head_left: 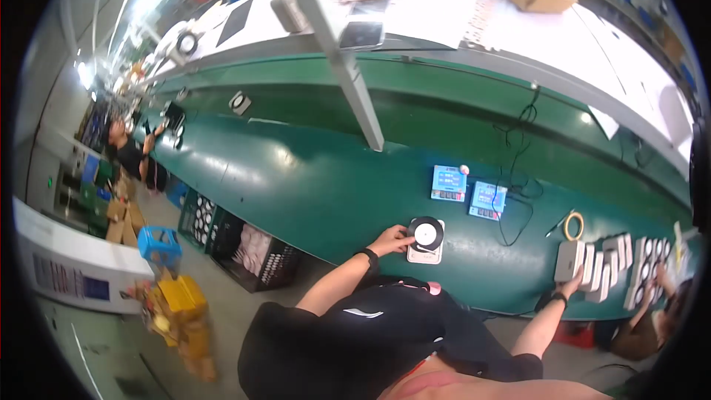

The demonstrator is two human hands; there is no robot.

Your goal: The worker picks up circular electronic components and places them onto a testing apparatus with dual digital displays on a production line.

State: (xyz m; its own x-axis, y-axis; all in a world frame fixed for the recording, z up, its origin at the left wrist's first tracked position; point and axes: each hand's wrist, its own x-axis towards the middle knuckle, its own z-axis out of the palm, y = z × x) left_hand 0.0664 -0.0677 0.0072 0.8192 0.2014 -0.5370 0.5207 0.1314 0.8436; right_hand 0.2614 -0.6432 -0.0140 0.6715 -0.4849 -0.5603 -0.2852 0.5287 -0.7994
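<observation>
On the green bench in front of me lies a small white device shaped like a record player [424,255], with a black disc [427,235] that has a white centre. My left hand [392,240] is at its left side, fingers closed on the edge by the disc. Off to the right, my right hand [569,287] grips the lower end of a white box-like unit [569,258], the leftmost of a row. Several similar white units [595,270] stand on edge just right of it. The fingertips of my right hand are partly hidden.
Two small blue-screened meters [449,182] with black cables [511,215] stand behind the device. A roll of yellow tape [574,227] lies near the white units. A grey post [348,74] rises at the back. Co-workers [133,152] are at far left and at right. Black crates [255,255] stand below left.
</observation>
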